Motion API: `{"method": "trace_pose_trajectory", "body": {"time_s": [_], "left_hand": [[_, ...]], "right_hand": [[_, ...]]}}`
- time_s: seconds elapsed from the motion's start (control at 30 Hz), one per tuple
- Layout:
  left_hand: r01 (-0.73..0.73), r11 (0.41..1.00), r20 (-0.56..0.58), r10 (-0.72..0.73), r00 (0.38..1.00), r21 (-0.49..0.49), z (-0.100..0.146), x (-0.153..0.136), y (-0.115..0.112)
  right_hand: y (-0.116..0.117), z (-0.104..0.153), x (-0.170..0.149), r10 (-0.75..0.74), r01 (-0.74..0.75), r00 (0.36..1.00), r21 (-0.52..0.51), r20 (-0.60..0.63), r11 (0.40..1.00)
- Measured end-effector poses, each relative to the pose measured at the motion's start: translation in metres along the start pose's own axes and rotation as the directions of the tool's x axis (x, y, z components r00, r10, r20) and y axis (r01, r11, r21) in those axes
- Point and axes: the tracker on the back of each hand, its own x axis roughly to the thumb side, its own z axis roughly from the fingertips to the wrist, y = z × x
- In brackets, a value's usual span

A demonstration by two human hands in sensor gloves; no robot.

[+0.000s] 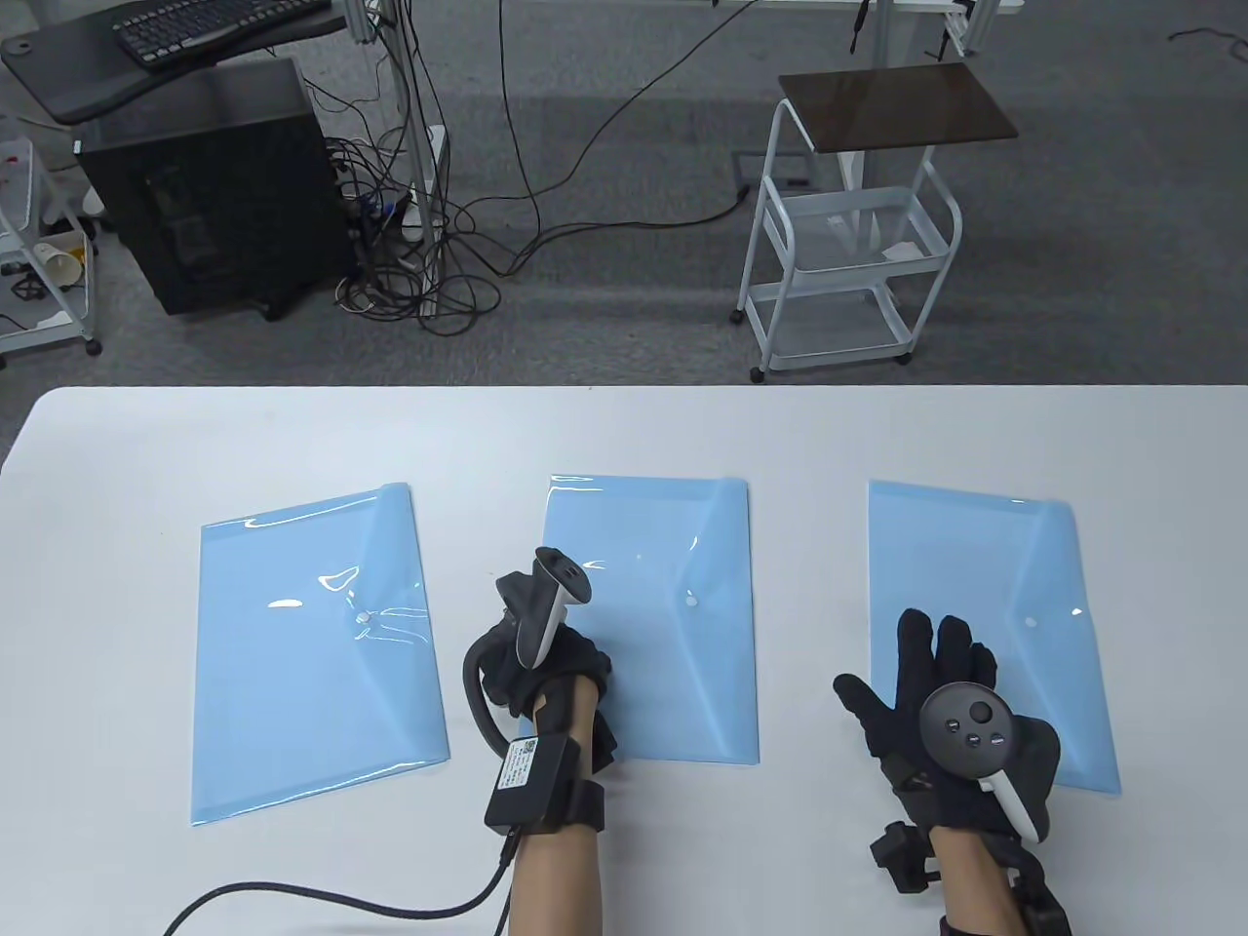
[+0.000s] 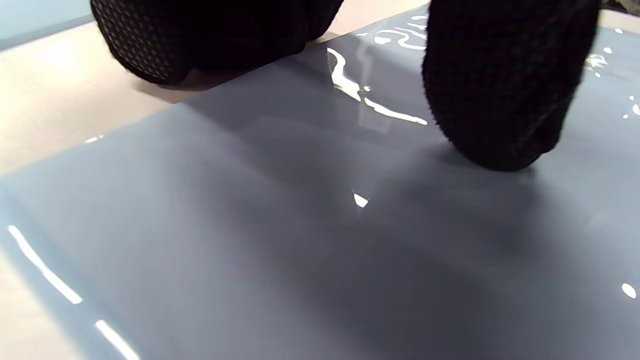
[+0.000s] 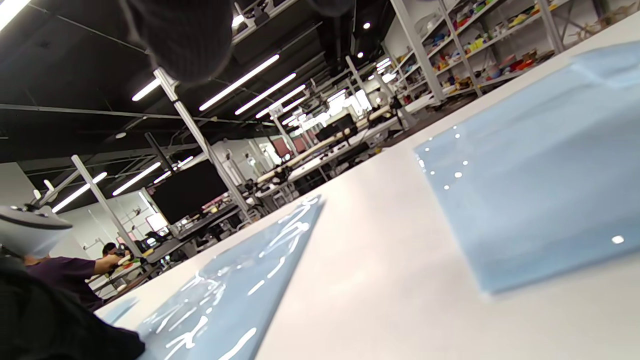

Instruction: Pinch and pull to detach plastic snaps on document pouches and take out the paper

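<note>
Forearms come in at the near table edge, each gloved hand carrying a tracker. A black box with a white printed label (image 1: 520, 766), its writing too small to read, is strapped to the left wrist, and a black cable (image 1: 292, 892) trails from it across the white table (image 1: 97, 468). The left hand (image 1: 546, 673) rests on the near left part of the middle pouch (image 1: 663, 604); in the left wrist view its fingertips (image 2: 500, 100) press down on the glossy sheet, but how far the fingers curl I cannot tell. The right hand (image 1: 926, 702) lies over the near left corner of the right pouch (image 1: 1014, 585), fingers spread and straight, thumb out over bare table, gripping nothing. Each light blue document pouch has a small round snap: the middle snap (image 1: 691, 601) lies just beyond and right of the left hand, the right snap (image 1: 1031, 621) just right of the right fingertips. The left pouch (image 1: 312, 643) lies tilted, well clear of both hands, its snap (image 1: 363, 616) amid wrinkled glare. Beyond the table stand a white wire cart (image 1: 848, 253) with a dark top, tangled cables (image 1: 429, 263) on grey carpet, a black computer tower (image 1: 214, 185) and a keyboard (image 1: 214, 27).
</note>
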Motion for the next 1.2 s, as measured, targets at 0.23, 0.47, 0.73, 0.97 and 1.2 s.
{"method": "trace_pose_trajectory", "body": {"time_s": [0.23, 0.47, 0.73, 0.97, 1.2], "left_hand": [[-0.087, 0.996, -0.005, 0.087, 0.996, -0.024, -0.003, -0.012, 0.002], [-0.046, 0.999, 0.042, 0.046, 0.998, 0.01, 0.004, -0.012, 0.005], [-0.31, 0.942, 0.192, 0.331, 0.924, -0.131, 0.018, -0.026, 0.014], [-0.496, 0.835, 0.326, 0.55, 0.769, -0.239, 0.051, -0.046, 0.041], [-0.556, 0.781, 0.394, 0.624, 0.675, -0.286, 0.079, -0.077, 0.039]], "right_hand": [[0.003, -0.001, 0.002, -0.014, 0.014, 1.0, 0.011, 0.0, 1.0], [0.002, -0.001, 0.002, -0.021, 0.02, 1.0, 0.016, 0.004, 1.0], [0.001, 0.0, 0.003, -0.02, 0.02, 1.0, 0.01, 0.018, 1.0], [0.002, 0.0, 0.006, -0.015, 0.015, 0.999, 0.006, 0.032, 1.0], [0.001, 0.005, 0.01, -0.02, 0.019, 0.999, 0.001, 0.048, 1.0]]}}
